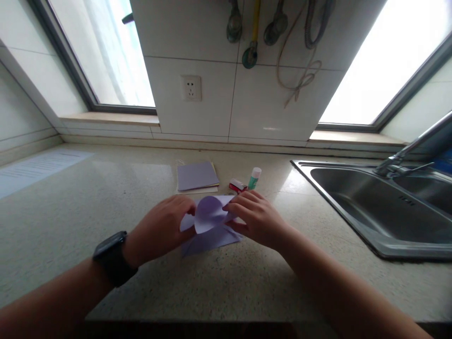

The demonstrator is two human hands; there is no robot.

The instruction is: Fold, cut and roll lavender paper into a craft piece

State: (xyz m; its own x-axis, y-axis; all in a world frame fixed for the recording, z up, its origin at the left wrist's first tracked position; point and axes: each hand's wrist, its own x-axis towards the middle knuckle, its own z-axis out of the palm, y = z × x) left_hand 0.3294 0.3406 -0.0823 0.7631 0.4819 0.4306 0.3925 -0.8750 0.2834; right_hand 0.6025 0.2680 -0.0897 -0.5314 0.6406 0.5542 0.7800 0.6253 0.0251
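A sheet of light purple paper [209, 215] curls upward between my two hands, over the counter. My left hand [167, 227], with a black watch on its wrist, is closed with thumb and fingers at the sheet's left edge. On the other side, my right hand [257, 219] pinches the paper's right edge. Beneath it lies more purple paper [212, 241] with slanting fold lines; whether this is one piece with the curled part I cannot tell. Just beyond my right fingers stand a glue stick [254, 179] with a white cap and a small red-and-white box [238, 185].
A stack of purple and cream paper [197, 175] lies behind my hands. To the right, a steel sink [353, 207] with a faucet [391, 165] is set into the speckled counter [106, 197]. A printed sheet [38, 170] lies far left. The tiled wall carries a socket [191, 88] and pipes.
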